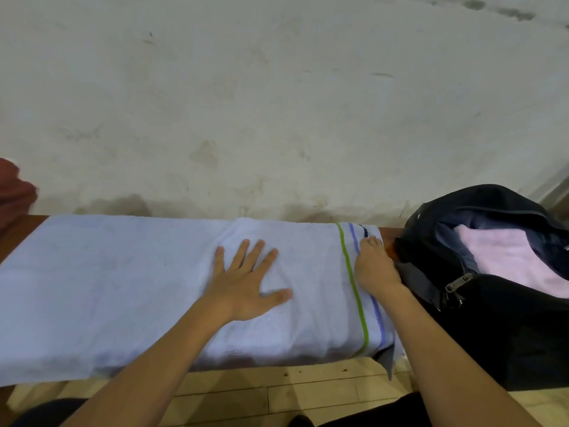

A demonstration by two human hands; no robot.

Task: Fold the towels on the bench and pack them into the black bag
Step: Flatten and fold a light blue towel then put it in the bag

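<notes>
A pale blue towel [123, 288] with green, blue and dark stripes near its right end lies spread along the wooden bench [18, 232]. My left hand [246, 282] presses flat on the towel's middle, fingers spread. At the striped right end my right hand [374, 266] rests on the towel with its fingers together and straight, pointing toward the wall. The black bag [498, 334] sits open on the bench just right of the towel, with a folded pink towel [511, 257] inside it.
A stained plaster wall [277, 103] rises right behind the bench. A reddish-brown cloth [14, 192] shows at the far left edge. Light wood-look floor [277, 392] lies below the bench's front edge, with my dark-clothed legs at the bottom.
</notes>
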